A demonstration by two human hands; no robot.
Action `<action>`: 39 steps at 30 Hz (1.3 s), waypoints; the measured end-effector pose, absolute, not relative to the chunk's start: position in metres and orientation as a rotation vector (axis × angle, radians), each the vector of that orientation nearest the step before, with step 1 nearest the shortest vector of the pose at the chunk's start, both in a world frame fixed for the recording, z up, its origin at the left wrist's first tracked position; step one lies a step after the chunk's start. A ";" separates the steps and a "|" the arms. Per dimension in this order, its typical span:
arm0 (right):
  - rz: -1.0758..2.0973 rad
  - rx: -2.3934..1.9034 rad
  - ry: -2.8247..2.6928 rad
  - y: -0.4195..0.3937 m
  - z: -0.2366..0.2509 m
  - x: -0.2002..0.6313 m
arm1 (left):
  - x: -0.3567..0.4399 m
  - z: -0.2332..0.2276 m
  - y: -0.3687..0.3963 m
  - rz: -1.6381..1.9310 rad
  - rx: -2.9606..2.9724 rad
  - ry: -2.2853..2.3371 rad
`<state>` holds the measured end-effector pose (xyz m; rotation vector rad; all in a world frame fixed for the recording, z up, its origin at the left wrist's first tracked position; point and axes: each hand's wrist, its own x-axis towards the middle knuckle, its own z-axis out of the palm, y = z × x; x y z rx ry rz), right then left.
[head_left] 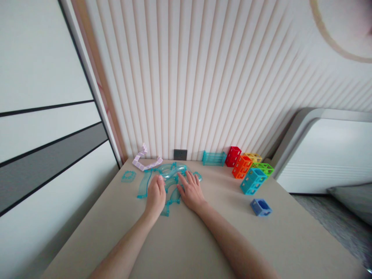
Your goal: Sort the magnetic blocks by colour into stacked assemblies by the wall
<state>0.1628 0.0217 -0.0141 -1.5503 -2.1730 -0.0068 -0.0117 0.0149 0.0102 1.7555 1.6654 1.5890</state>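
Here, the clear teal track pieces (171, 176) lay in a loose pile at the far left of the table (186, 240), near the wall. I saw my left hand (156, 197) resting on the curved pieces with its fingers bent down over them, but I could not tell if it really gripped one. My right hand (192, 190) lay flat and open on the pile, holding nothing. I judged this step to be the sorting or joining of the curves, and the next move would need one piece separated and lifted cleanly. A lilac zigzag piece (145, 161) stood just behind, a teal frame (214, 158) and coloured cube blocks (250, 170) lay to the right, and a blue block (260, 207) lay nearer.
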 end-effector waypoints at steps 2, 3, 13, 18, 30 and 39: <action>-0.003 -1.542 -2.197 0.021 -0.014 0.163 | -0.013 0.011 0.016 1.596 1.735 1.680; 0.001 -1.537 -2.204 0.021 -0.013 0.163 | -0.013 0.011 0.017 1.598 1.725 1.687; -0.036 -1.537 -2.220 0.019 -0.011 0.164 | -0.017 0.011 0.020 1.611 1.630 1.724; -0.038 -1.522 -2.237 0.018 -0.010 0.164 | -0.018 0.011 0.020 1.613 1.613 1.716; -0.070 -1.569 -2.242 0.016 -0.008 0.164 | -0.017 0.008 0.020 1.642 1.525 1.698; -0.026 -1.596 -2.239 0.015 -0.006 0.163 | -0.018 -0.002 0.025 1.622 1.447 1.676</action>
